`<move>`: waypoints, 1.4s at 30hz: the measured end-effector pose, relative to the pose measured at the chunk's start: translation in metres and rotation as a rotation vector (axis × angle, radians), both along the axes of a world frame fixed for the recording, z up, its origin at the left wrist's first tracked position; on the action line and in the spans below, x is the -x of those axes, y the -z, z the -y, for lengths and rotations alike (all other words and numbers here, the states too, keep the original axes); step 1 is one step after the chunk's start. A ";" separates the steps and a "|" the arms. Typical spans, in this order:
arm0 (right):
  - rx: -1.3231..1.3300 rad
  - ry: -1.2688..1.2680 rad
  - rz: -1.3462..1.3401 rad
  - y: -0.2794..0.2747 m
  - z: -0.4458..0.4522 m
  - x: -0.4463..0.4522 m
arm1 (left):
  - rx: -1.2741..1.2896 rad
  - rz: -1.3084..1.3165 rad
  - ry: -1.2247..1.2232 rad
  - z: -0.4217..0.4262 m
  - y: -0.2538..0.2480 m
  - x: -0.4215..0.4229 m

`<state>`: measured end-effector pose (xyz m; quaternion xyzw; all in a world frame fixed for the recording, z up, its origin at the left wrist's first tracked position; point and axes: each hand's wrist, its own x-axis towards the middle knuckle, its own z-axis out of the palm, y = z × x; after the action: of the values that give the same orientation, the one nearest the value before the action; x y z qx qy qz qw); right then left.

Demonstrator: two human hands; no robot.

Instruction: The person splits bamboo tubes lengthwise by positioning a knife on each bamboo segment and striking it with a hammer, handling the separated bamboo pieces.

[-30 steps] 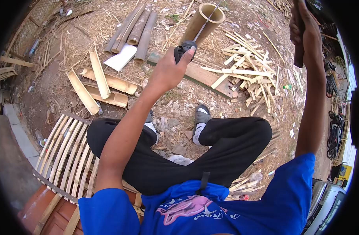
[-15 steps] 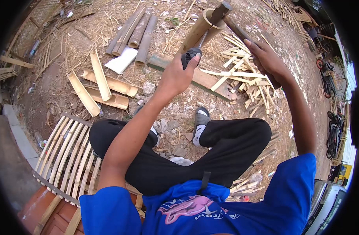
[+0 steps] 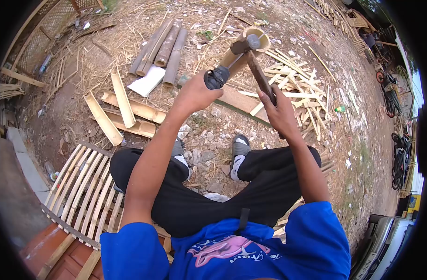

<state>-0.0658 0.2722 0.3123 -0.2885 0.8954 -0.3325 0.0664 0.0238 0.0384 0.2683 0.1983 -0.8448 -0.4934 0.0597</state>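
My left hand (image 3: 197, 95) is closed around the black wrapped handle (image 3: 216, 78) of a knife. Its thin blade (image 3: 237, 59) lies across the open top of an upright bamboo tube (image 3: 265, 43). My right hand (image 3: 282, 114) grips the wooden handle of a hammer (image 3: 259, 72). The hammer's dark head hangs over the blade and the tube's mouth, hiding part of both. Whether it touches the blade, I cannot tell. Beneath the tube, a long wooden board (image 3: 244, 102) lies on the ground.
Several whole bamboo lengths (image 3: 176, 53) and a white slab (image 3: 147, 81) lie beyond my left hand. Nearer are split bamboo halves (image 3: 103, 119). Cut strips (image 3: 311, 109) are heaped at right. A slatted bamboo seat (image 3: 83, 186) is at lower left; a vehicle (image 3: 381, 247) stands lower right.
The hammer and my right hand have come inward and lower, with the head now in front of the tube's mouth. My left hand and the knife handle have shifted slightly left and down.
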 end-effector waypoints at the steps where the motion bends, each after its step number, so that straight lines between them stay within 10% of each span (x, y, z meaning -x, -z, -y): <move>1: 0.006 -0.001 0.033 0.002 -0.001 -0.002 | -0.001 0.004 -0.002 -0.001 -0.001 0.000; 13: 0.889 -0.085 -0.132 -0.066 0.016 0.011 | 0.005 -0.045 -0.099 0.006 -0.004 -0.007; 17: 0.011 -0.047 -0.129 0.034 0.011 0.026 | 0.106 -0.048 -0.126 0.002 -0.006 -0.008; 25: -0.036 -0.025 0.040 0.024 0.010 0.010 | 0.029 0.013 -0.120 0.016 -0.006 -0.007; 32: 0.520 -0.066 -0.088 -0.065 0.035 0.006 | 0.041 0.067 -0.105 0.008 -0.027 -0.014; 35: 0.486 -0.108 -0.197 -0.015 0.032 0.016 | 0.136 0.050 -0.217 0.003 -0.019 -0.014; 38: -0.127 -0.109 -0.149 0.049 0.022 0.038 | 0.154 0.132 -0.119 0.001 -0.010 -0.011; 42: -0.084 -0.088 -0.047 0.021 0.016 0.030 | 0.148 0.137 -0.107 0.000 0.005 -0.010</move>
<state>-0.0957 0.2560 0.2914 -0.3321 0.8964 -0.2845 0.0720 0.0337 0.0382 0.2633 0.2714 -0.8692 -0.4112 0.0425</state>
